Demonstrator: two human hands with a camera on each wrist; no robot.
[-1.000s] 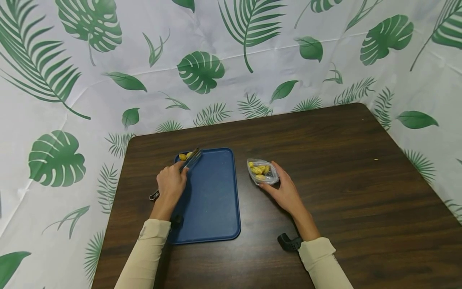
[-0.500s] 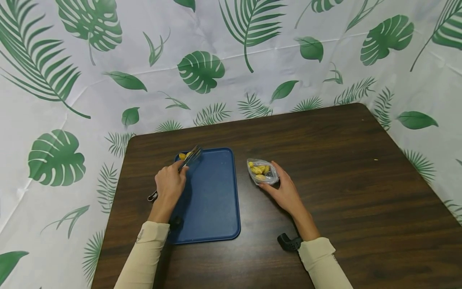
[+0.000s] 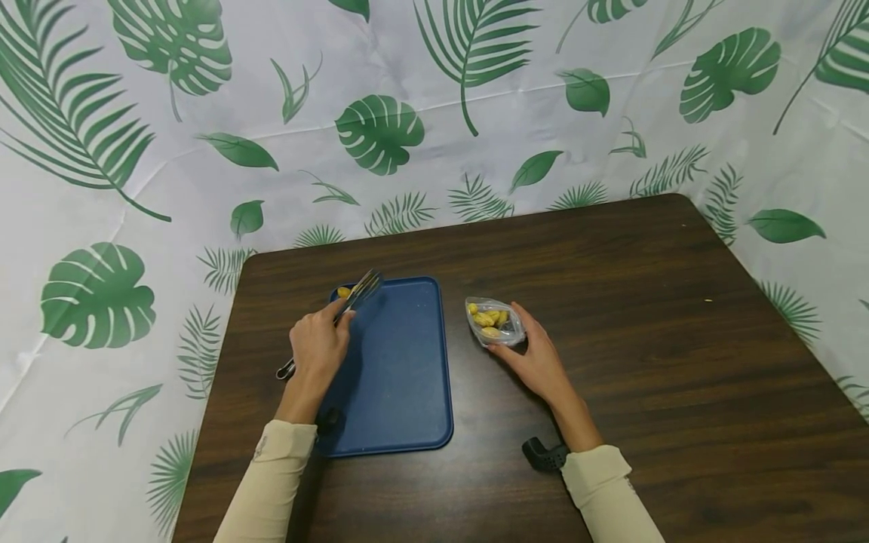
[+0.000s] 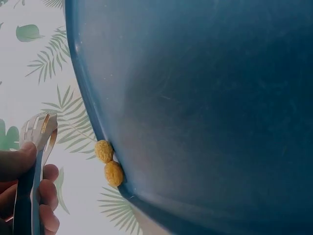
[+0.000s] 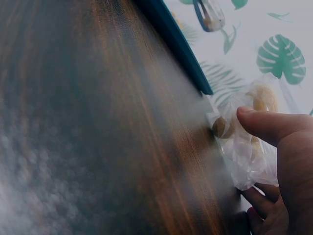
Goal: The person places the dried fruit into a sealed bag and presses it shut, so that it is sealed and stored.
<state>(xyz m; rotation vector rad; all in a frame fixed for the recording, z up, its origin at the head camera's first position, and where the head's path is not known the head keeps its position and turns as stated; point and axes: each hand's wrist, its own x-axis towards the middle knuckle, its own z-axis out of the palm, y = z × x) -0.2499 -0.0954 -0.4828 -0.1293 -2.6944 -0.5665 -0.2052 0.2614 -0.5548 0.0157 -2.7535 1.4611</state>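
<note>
My left hand (image 3: 319, 343) grips metal tongs (image 3: 366, 286) over the far left of a blue tray (image 3: 397, 362). The tongs' slotted ends point away from me, and a yellowish patch shows between them in the left wrist view. Beside the tray's rim, two small wrinkled yellow oval pieces (image 4: 108, 163) lie touching each other in its corner. To the right of the tray, my right hand (image 3: 539, 362) holds a clear plastic bag (image 3: 516, 332) on the table, thumb on the near side and fingers round the far side. Several similar yellow pieces (image 3: 485, 318) sit inside it.
The dark wood-patterned table (image 3: 645, 324) extends far to the right, with a tiny pale speck (image 3: 708, 300) on it. Behind and beside it hangs a white cloth (image 3: 475, 166) printed with green leaves. A black wrist device (image 3: 543, 456) sits at the right cuff.
My left hand has lifted and drifted slightly left, with the tongs turning so their slotted ends show more broadly. The right hand and the bag have stayed in place.
</note>
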